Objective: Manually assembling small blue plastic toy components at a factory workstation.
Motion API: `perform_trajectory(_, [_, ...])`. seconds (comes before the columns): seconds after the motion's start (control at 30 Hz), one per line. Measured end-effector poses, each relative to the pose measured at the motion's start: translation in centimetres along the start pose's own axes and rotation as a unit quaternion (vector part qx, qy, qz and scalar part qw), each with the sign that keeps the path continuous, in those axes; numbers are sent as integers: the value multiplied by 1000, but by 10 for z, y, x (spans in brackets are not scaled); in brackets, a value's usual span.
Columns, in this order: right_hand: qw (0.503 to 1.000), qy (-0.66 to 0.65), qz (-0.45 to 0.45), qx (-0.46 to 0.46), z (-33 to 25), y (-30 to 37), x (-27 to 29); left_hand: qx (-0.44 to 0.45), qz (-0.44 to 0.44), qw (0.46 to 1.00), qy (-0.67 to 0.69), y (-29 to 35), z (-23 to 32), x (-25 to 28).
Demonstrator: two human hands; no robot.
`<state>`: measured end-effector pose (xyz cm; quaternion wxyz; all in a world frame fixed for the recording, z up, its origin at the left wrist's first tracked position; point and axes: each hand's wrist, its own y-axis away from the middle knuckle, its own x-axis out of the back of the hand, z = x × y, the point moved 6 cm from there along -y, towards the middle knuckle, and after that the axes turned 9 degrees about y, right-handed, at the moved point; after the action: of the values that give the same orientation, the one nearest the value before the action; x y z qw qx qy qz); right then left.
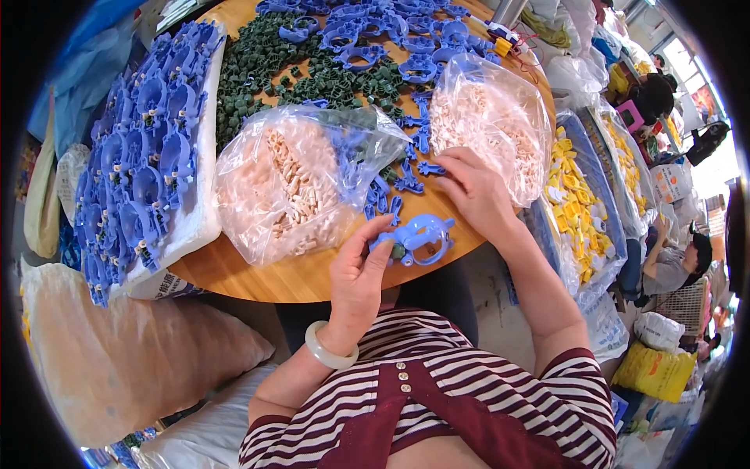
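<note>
My left hand [361, 270], wearing a pale bangle, pinches a blue plastic ring-shaped part [428, 234] at its left end, just over the table's near edge. A dark green piece [398, 251] shows on that part beside my thumb. My right hand [474, 191] reaches over the table, thumb and forefinger closing around a small blue plastic piece [430, 168]. Similar small blue pieces [408, 178] lie scattered to its left. Between the hands and the far side sit two clear bags of small pale pegs, one at the left [273, 191] and one at the right [492, 117].
Dark green pieces [258, 66] and blue ring parts [363, 31] cover the far side of the round wooden table [258, 285]. A white foam board [205, 187] with rows of blue parts [141, 156] stands at the left. Yellow parts [578, 207] fill a box at the right.
</note>
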<state>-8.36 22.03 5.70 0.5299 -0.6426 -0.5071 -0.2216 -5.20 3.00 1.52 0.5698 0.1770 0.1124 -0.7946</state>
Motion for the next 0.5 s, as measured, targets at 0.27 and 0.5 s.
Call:
perform_trajectory(0.27, [984, 154, -40, 76, -18, 3, 5, 25, 11, 993, 115, -7, -4, 6])
perform_trajectory(0.5, [990, 96, -95, -30, -7, 14, 18, 69, 5, 979, 194, -11, -5, 5])
